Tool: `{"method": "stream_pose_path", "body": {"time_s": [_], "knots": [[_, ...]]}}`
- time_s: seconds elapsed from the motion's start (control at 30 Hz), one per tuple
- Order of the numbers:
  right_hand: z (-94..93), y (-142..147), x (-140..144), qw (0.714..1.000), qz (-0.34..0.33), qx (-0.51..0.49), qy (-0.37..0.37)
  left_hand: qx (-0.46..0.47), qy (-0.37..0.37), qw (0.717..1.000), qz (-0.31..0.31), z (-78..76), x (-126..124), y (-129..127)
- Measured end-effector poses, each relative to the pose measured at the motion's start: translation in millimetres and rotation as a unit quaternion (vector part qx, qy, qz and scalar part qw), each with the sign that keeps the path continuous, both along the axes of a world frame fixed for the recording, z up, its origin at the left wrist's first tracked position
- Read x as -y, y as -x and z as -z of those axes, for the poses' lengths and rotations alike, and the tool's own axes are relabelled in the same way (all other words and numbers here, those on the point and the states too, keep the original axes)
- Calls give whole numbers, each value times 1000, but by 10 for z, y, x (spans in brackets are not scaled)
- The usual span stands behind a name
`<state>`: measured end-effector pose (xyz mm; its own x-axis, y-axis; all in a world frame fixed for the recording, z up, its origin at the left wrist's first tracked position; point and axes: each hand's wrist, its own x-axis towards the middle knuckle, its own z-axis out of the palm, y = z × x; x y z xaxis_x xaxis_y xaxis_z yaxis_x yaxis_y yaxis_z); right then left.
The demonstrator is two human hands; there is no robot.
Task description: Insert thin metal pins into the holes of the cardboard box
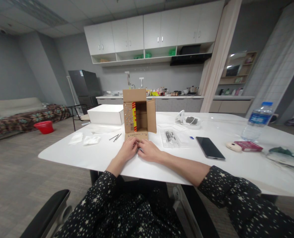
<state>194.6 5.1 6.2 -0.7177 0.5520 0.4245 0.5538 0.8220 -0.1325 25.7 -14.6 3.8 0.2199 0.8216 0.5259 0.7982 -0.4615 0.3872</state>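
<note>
My left hand (128,149) and my right hand (149,150) rest side by side on the white table (92,155), fingertips meeting just in front of an open cardboard box (138,112). The box lies on its side with its opening towards me and its lower flap (136,135) flat on the table near my fingers. The fingers are curled together over a small spot; what they pinch, if anything, is hidden. A clear plastic tray (171,138) with small dark parts lies right of my right hand.
A white box (105,114) stands behind left. Two white pads (84,139) and thin metal tools (115,137) lie left of the box. A black phone (209,148), a water bottle (257,121), a red packet (248,145) and a white device (188,120) are to the right.
</note>
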Motion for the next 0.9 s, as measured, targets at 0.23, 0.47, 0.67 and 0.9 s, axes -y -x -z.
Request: {"method": "stream_pose_path", "body": {"time_s": [0.23,0.47,0.67,0.9], "knots": [[-30,-3,21,1000,8,6,0,-10,-10,1000,-9,7,12,7],[-43,-5,26,1000,18,18,0,12,-21,999,-48,-14,-9,1],[-34,-3,17,999,24,34,-3,66,-24,996,-56,-29,-14,2],[-28,1,19,999,24,27,-9,68,-44,995,-61,-38,-21,1]]}}
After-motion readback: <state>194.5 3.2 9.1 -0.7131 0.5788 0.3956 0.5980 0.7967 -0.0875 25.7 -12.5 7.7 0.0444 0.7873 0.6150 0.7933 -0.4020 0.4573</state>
